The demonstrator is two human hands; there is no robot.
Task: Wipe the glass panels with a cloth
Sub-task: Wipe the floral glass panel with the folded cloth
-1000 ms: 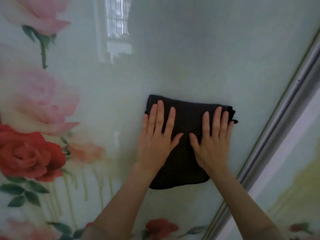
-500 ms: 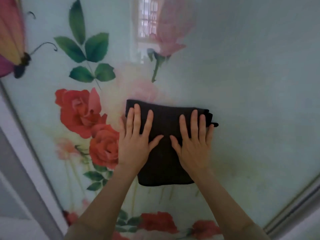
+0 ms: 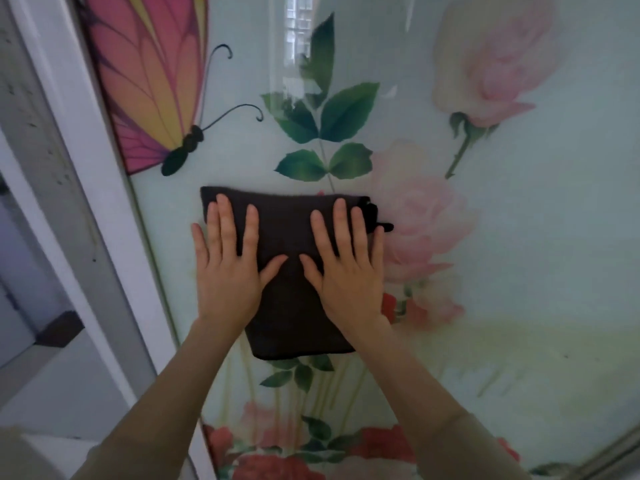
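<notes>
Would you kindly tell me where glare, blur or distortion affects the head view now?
Head view: a window reflection glares on the glass panel over the green leaves; the white frame looks bowed by the wide-angle lens; cloth, left hand and right hand are sharp.

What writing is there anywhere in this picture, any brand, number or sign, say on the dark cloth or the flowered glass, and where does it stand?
None: no word, number or sign can be read anywhere in the view.
dark cloth: no label text; the small tab at its right edge is too small to show any.
glass panel: pictures only, a butterfly, leaves and roses.
</notes>
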